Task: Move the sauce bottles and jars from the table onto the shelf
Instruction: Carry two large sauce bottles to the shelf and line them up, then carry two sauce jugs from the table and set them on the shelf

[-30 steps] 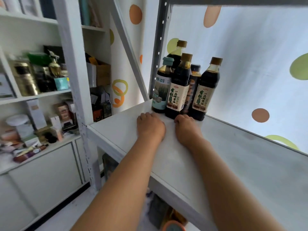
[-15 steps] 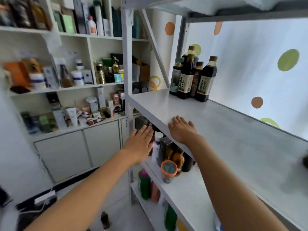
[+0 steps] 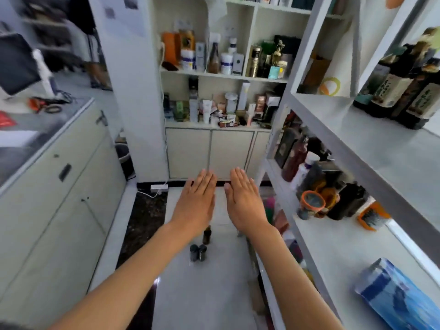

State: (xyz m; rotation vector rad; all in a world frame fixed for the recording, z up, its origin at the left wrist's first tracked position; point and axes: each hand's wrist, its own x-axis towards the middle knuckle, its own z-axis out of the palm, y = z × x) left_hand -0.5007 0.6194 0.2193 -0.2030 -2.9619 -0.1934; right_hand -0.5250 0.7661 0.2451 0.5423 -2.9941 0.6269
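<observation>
Left hand (image 3: 198, 201): held out flat in mid-air above the floor, palm down, fingers (image 3: 204, 181) straight and close together, holding nothing.
Right hand (image 3: 245, 202): just beside the left hand, apart from it, fingers (image 3: 240, 179) straight and together, holding nothing.
Shelf (image 3: 371, 148): white metal rack to the right of the hands; upper board well above hand level, blurred by motion.
Sauce bottles (image 3: 402, 91): cluster of dark bottles with pale labels, upright at the far end of the shelf's upper board, up and right of the right hand.
Lower board (image 3: 333, 244): below the sauce bottles; carries dark bottles, an orange-rimmed jar (image 3: 312, 203), an orange-edged container (image 3: 372, 216) and, nearer the camera, a blue-and-white packet (image 3: 400, 298).
Floor (image 3: 214, 282): pale tiles beneath the hands; one small brown bottle (image 3: 207, 234) and two small dark containers (image 3: 198, 252) standing upright directly under the left wrist.
Wall cabinet (image 3: 214, 75): beyond the hands, open shelves crowded with boxes, tubes and bottles above closed doors.
Power strip (image 3: 159, 187): on the floor at the cabinet's foot, left of the left hand.
Tabletop (image 3: 35, 129): far left of the hands, over pale cupboard doors; items on it too blurred to tell.
</observation>
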